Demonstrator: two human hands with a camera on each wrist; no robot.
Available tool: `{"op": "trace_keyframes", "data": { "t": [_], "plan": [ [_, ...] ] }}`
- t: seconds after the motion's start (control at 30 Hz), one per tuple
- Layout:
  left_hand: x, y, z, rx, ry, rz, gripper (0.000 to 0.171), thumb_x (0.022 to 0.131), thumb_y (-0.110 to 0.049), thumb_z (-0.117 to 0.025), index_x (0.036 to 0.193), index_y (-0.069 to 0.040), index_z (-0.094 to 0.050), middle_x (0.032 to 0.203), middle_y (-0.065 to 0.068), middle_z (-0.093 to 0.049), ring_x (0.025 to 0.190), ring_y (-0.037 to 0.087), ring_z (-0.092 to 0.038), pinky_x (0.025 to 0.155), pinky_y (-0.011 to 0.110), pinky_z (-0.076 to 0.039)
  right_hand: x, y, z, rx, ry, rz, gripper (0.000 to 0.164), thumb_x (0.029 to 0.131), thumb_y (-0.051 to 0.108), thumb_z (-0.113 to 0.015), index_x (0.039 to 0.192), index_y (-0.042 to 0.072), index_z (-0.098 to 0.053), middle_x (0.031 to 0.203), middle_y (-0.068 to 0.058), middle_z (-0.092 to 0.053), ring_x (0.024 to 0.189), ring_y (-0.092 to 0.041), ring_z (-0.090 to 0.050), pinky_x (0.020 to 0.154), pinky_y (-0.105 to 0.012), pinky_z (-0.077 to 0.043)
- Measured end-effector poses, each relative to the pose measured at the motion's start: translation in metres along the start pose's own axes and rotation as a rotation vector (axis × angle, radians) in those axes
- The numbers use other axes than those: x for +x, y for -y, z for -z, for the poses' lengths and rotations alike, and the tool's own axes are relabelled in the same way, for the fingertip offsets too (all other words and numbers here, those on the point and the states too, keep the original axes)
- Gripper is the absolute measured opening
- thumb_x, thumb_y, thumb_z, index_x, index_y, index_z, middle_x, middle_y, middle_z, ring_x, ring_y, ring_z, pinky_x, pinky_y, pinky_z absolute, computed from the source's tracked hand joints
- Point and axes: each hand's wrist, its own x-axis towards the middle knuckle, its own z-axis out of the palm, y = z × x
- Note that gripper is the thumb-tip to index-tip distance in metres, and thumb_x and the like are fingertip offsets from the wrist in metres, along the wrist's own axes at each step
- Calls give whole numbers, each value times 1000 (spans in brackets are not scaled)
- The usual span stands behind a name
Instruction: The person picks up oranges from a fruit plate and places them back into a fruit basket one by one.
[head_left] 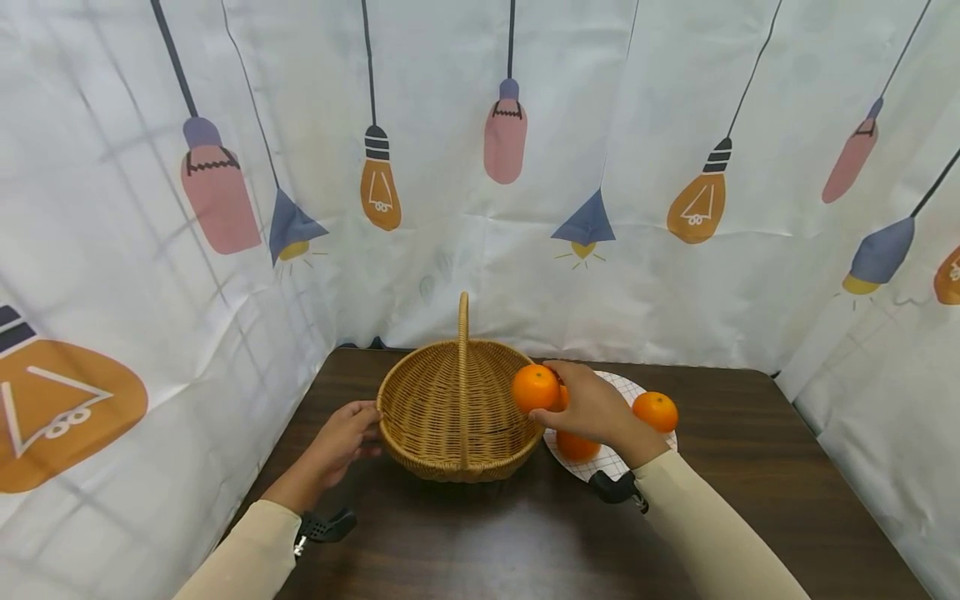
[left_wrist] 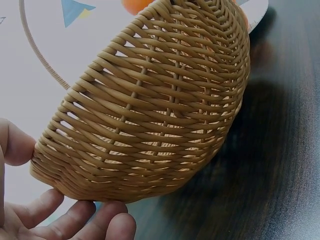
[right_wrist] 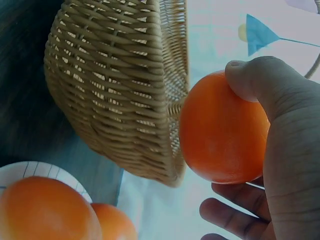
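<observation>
Gripping one smooth, round orange fruit (head_left: pixel 536 388), the right hand (head_left: pixel 588 400) has thumb and fingers curled partway round it, spread about the fruit's width; gripped fruit sits at three o'clock on the basket, overlapping its rim in the head view; can't tell whether it touches. Left hand (head_left: pixel 345 437) is at nine o'clock on the same basket, nearly closed on the rim, thumb on top and fingers underneath. Tan, rounded woven-wicker basket (head_left: pixel 420 408) is between the two hands, at six o'clock from the head view's centre; thin wicker hoop handle (head_left: pixel 463 375) arches up toward twelve. Just beside the basket at three o'clock, round white plate with dark grid lines (head_left: pixel 622 386); one orange fruit near its three o'clock (head_left: pixel 656 412), another near its eight o'clock (head_left: pixel 577 448); a further orange patch shows right behind the gripped fruit, mostly hidden. Cream long sleeves (head_left: pixel 720 525) come in from seven and five o'clock; black wrist strap (head_left: pixel 326 527) on each wrist. Dark brown wood-grain table (head_left: pixel 450 550) lies below; white fabric backdrop (head_left: pixel 442 275) with printed pink, orange and blue lamps fills twelve o'clock and both sides.
</observation>
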Motion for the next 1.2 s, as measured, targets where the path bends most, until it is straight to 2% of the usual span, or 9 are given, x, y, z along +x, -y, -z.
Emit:
{"op": "trace_keyframes", "data": {
  "t": [0.37, 0.63, 0.97, 1.2],
  "plan": [
    [0, -1, -1, -12, -15, 3, 48, 104, -18, -48, 143, 9, -42, 134, 27, -51, 100, 25, -64, 77, 39, -57, 4, 6, -11, 27, 33, -5, 91, 80, 60, -80, 149, 10, -50, 141, -8, -57, 115, -26, -60, 90, -49, -53],
    [-2, 0, -2, -5, -18, 9, 47, 104, -19, -48, 142, 8, -43, 134, 27, -52, 99, 24, -64, 78, 40, -57, 6, 4, -18, 18, 41, 5, 90, 78, 55, -83, 149, 10, -50, 137, -7, -59, 111, -22, -61, 87, -43, -53],
    [-2, 0, -2, -9, -23, 10, 47, 104, -18, -48, 142, 8, -43, 132, 25, -53, 97, 23, -64, 77, 39, -57, 4, 4, -18, -11, 50, 18, 84, 84, 51, -80, 149, 8, -51, 143, -10, -57, 122, -28, -57, 95, -47, -52],
    [-4, -1, -2, -12, -12, -2, 48, 104, -19, -50, 142, 9, -42, 133, 26, -51, 99, 25, -64, 78, 41, -58, -1, 0, -18, -27, 51, 23, 80, 86, 51, -78, 148, 8, -53, 142, -10, -58, 119, -28, -59, 88, -47, -55]
  ]
}}
